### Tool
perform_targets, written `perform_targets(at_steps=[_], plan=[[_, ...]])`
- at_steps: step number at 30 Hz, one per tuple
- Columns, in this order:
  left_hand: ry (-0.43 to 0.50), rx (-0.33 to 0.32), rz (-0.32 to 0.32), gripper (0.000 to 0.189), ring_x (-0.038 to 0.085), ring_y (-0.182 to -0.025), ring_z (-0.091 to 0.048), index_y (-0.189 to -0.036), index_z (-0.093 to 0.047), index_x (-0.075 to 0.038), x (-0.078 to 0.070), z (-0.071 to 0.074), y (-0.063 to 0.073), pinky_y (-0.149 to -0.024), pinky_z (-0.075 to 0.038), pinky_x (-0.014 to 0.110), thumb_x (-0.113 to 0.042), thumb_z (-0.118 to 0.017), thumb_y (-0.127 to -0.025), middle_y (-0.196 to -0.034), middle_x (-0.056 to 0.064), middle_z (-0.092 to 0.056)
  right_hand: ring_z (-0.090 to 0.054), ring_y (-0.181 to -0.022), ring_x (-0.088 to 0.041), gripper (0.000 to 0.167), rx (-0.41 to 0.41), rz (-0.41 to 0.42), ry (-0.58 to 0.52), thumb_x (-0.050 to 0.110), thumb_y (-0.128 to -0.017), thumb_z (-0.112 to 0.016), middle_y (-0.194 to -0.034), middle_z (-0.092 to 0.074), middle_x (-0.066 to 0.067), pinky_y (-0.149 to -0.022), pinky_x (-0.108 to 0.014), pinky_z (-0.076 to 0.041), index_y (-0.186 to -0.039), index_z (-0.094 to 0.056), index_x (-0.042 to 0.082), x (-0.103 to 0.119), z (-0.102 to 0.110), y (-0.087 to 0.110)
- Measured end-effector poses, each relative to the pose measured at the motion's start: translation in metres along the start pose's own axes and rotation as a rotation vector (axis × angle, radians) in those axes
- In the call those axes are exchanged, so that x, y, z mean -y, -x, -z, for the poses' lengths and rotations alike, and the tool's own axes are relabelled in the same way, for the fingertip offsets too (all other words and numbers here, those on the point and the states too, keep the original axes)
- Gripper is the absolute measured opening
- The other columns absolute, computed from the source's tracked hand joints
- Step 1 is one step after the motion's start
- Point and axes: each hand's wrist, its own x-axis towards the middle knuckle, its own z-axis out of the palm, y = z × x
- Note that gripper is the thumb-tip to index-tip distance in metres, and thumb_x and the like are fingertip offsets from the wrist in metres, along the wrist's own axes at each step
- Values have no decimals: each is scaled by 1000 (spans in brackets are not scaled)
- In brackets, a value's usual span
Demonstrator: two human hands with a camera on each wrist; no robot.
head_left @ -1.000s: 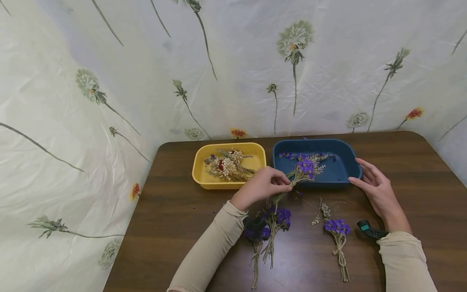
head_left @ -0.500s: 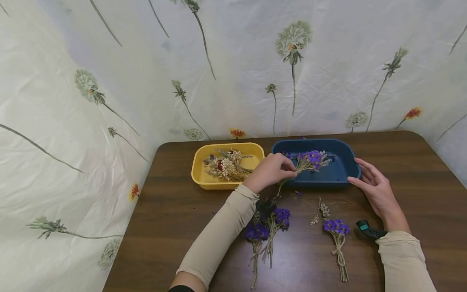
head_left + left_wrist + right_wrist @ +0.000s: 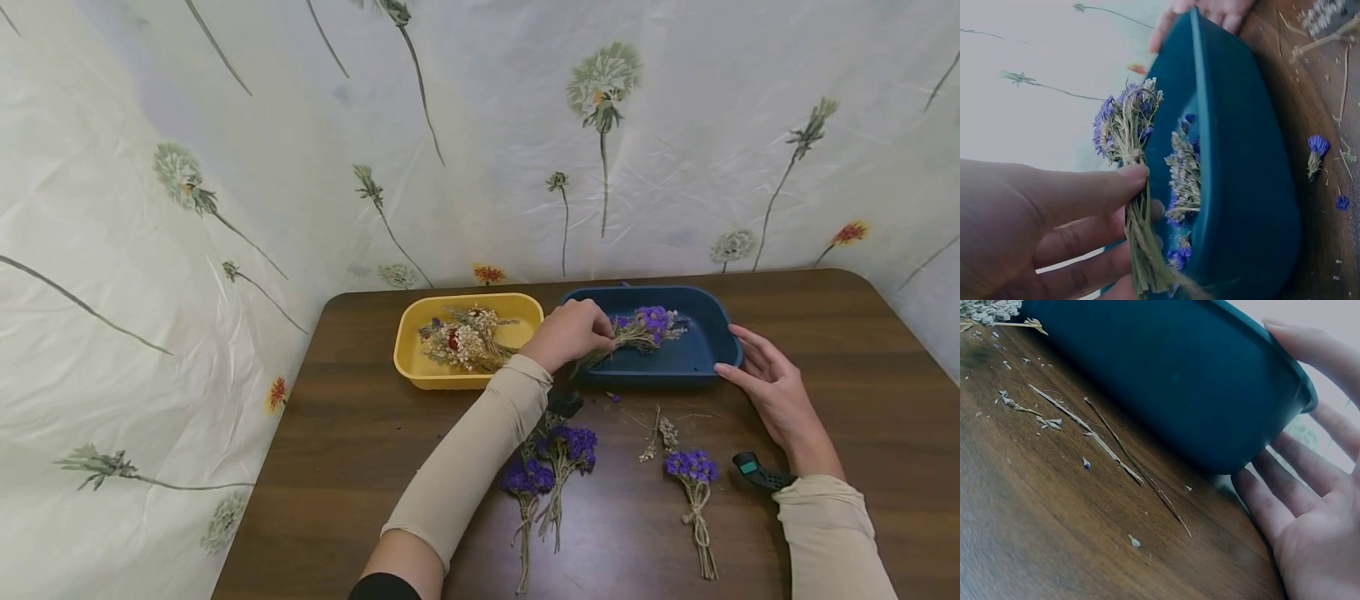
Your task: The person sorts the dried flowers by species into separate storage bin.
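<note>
Twine [image 3: 1134, 154] round held bouquet [image 3: 1126, 132] eludes head view.

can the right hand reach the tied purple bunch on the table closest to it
Likely yes: the tied purple bunch lies uncovered on the table near the right hand, though that hand would probably have to leave the blue tray's end first.

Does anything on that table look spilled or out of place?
Yes, slightly: a loose purple flower head and dry stem bits lie on the wooden table, just outside the blue tray. They look like stray scraps, since other purple flowers are neatly gathered, as in the twine-tied bunch. Nothing looks tipped over.
</note>
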Motion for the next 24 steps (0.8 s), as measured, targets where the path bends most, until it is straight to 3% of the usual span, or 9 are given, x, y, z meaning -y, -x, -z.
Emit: perform_targets(at_steps=[8, 14, 24], plan=[[-75, 29, 83, 9, 4, -78, -66, -96, -83, -24, -13, -12, -14, -70, -54, 21, -29, -76, -96, -95, -12, -76, -52, -129, 5, 69, -2, -6, -31, -5, -100, -59, -170, -28, -3, -95, -6, -50, -162, -35, 13, 0, 1, 1], [-91, 63, 117, 9, 5, -73, -64, -98, -83, -23, -17, -22, -21, -64, -52, 21, -28, -76, -95, -91, -12, -75, -41, -144, 1, 69, -2, -16, -2, -4, -101, -59, -171, -26, 1, -96, -5, -48, -162, -35, 15, 1, 2, 0], [-133, 89, 107, 6, 4, -77, -66, -94, -84, -25, -15, -29, -26, -70, -55, 21, -27, -78, -94, -98, -13, -77, -41, -144, 0, 68, -2, -26, 29, 0, -101, -61, -172, -25, 1, -95, -5, -48, -162, -35, 16, 2, 1, 0]])
